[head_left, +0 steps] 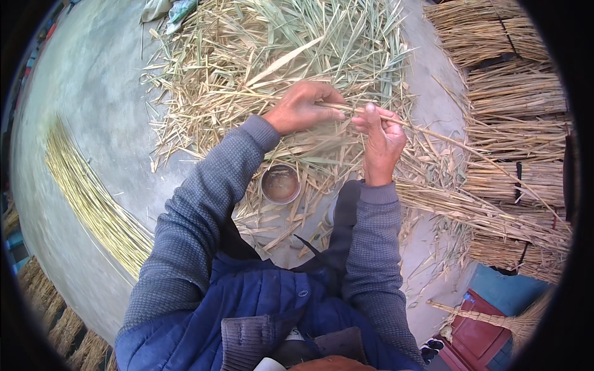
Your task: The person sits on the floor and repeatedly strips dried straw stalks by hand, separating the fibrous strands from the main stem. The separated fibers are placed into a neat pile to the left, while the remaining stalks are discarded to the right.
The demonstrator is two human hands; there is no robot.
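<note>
A long, thin, dry reed stalk [455, 141] runs from my hands out to the right, over the bundles there. My left hand [297, 106] pinches it near its left part, thumb and fingers closed. Close beside it, my right hand [382, 143] grips the same stalk between thumb and fingers. Beneath both hands spreads a large heap of stripped leaves and husks [247, 68], tan toward me and greener at the far side. Below the left hand, a small round metal bowl [280, 201] stands among the scraps; what is in it I cannot make out.
At my right, loose stalks [470, 210] lie toward several tied reed bundles [513, 93] stacked along the edge. A sheaf of yellowish stalks [93, 191] rests on the concrete floor [93, 80] to my left. A broom-like bundle [507, 321] lies by a red panel [479, 334] at lower right.
</note>
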